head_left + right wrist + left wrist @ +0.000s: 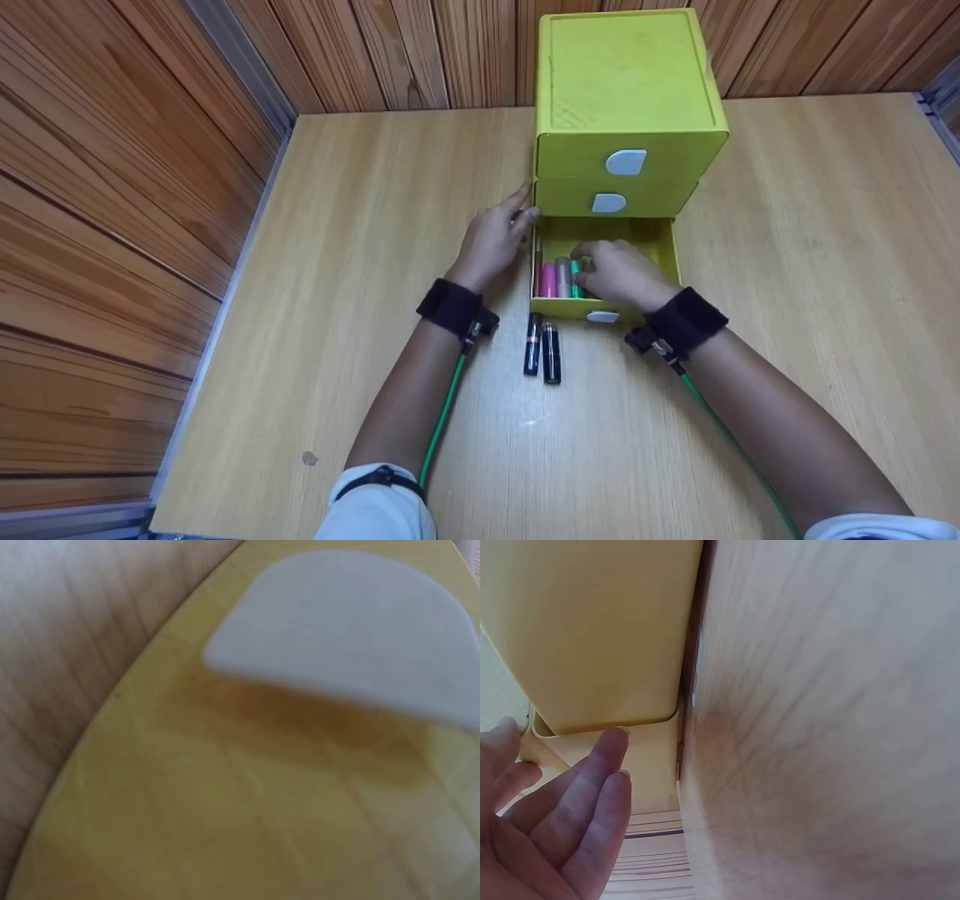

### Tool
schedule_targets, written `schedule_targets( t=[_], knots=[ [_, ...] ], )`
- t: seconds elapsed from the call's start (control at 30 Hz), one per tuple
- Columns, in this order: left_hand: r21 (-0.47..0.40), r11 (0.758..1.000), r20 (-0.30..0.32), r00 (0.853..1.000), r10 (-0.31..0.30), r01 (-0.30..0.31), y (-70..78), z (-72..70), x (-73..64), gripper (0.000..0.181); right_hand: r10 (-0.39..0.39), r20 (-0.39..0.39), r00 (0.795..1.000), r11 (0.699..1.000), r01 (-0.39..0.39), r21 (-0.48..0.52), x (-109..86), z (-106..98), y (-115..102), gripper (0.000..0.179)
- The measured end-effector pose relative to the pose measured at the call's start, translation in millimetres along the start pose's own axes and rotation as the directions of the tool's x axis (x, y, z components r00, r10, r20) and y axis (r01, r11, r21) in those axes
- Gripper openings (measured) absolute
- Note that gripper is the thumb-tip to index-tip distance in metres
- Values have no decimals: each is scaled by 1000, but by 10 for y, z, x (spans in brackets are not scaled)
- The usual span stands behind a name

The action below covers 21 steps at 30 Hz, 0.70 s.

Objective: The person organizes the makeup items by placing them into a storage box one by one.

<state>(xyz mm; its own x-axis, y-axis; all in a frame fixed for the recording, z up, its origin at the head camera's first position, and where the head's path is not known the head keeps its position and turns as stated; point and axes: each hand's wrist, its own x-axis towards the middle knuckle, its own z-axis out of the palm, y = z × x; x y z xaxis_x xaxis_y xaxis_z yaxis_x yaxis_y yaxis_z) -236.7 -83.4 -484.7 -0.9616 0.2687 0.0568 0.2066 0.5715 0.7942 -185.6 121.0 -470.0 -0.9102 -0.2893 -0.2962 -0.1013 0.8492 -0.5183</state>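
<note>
A lime-green drawer cabinet (630,75) stands at the back of the table, its bottom drawer (568,307) pulled out. Inside that drawer, at its left side, a pink marker-like stick (549,280), a grey one (562,277) and a green one (576,280) lie side by side. My right hand (622,271) reaches into the drawer and pinches the green stick between thumb and fingers. My left hand (491,241) rests its fairly straight fingers (592,802) against the cabinet's left side. The right wrist view shows only the drawer front with its white handle (345,630).
Two dark capped tubes (532,345) lie on the wooden table (360,315) in front of the open drawer. Two closed drawers with white handles (625,162) sit above it. Wood-plank walls (450,52) border the table behind and at the left.
</note>
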Motion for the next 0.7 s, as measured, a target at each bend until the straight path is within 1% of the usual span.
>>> schedule_targets(
  t=[0.17,0.27,0.43,0.57,0.7],
  knots=[
    [-3,1000,4,1000,-2,2,-1,0,-3,55,2,-1,1000,1000,-2,-5,12,4,-2,43],
    [-4,1000,8,1000,-12,13,0,4,-3,55,3,-3,1000,1000,-3,-3,8,-2,-3,45],
    [-10,999,15,999,-30,30,9,8,2,56,12,-13,1000,1000,-11,18,-43,-44,-20,49],
    [-8,1000,14,1000,-28,28,17,7,4,56,-6,-47,999,1000,7,23,-140,-100,-58,50],
    [13,1000,3,1000,-22,22,21,-1,-2,55,-46,-117,992,999,48,11,-282,-146,-119,48]
  ],
)
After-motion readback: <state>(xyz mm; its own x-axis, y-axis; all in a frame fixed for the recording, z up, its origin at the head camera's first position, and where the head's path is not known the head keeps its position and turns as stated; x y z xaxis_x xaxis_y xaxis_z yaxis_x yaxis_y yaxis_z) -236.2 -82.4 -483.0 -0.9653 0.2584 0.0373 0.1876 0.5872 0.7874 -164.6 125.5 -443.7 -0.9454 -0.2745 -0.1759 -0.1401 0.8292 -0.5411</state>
